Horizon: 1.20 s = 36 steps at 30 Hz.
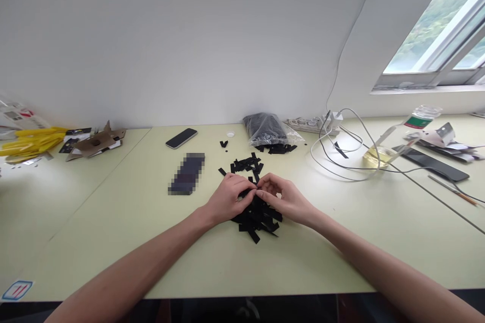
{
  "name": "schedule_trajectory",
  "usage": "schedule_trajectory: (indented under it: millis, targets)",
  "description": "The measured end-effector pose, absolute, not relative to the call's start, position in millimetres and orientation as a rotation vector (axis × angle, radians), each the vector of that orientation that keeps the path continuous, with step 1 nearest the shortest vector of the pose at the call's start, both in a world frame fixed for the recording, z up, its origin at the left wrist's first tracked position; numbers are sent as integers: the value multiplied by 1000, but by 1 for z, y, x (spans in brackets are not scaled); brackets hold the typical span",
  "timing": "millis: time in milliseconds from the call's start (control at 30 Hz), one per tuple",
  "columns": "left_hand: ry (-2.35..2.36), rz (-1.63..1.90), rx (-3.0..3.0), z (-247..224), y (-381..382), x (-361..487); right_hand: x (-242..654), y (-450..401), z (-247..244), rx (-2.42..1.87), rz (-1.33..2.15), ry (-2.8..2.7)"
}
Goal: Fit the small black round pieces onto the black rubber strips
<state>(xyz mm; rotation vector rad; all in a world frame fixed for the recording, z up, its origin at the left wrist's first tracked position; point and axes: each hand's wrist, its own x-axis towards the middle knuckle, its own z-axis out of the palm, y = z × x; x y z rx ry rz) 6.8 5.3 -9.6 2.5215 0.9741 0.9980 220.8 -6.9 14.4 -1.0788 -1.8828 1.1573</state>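
My left hand (233, 197) and my right hand (281, 196) meet fingertip to fingertip over a loose pile of short black strips (254, 222). Both are closed in a pinch on a small black piece, which looks like one of the strips, though my fingers hide most of it. More black strips (246, 164) lie scattered just beyond my hands. Behind them, against the wall, rests a clear plastic bag (267, 128) full of black pieces, with some spilled at its mouth.
Left of the pile lie a phone (182, 138) and a pixelated dark rectangle (187, 174). A white round cap (230, 134) sits near the bag. Rightward are a power strip (312, 125), looped cables (356, 179), a tilted bottle with yellow liquid (381, 156) and a dark flat device (432, 162).
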Motion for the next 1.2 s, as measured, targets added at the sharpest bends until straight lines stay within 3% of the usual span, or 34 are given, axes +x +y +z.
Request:
schedule_trajectory:
  millis: [300, 633, 1200]
  targets:
    - [1043, 1011, 2529, -10, 5, 7, 224, -4, 8, -1093, 905, -2067]
    - [1125, 1121, 2520, -7, 4, 6, 222, -5, 8, -1149, 881, -2076]
    - [1006, 805, 2670, -12, 7, 4, 221, -11, 7, -1056, 768, -2276]
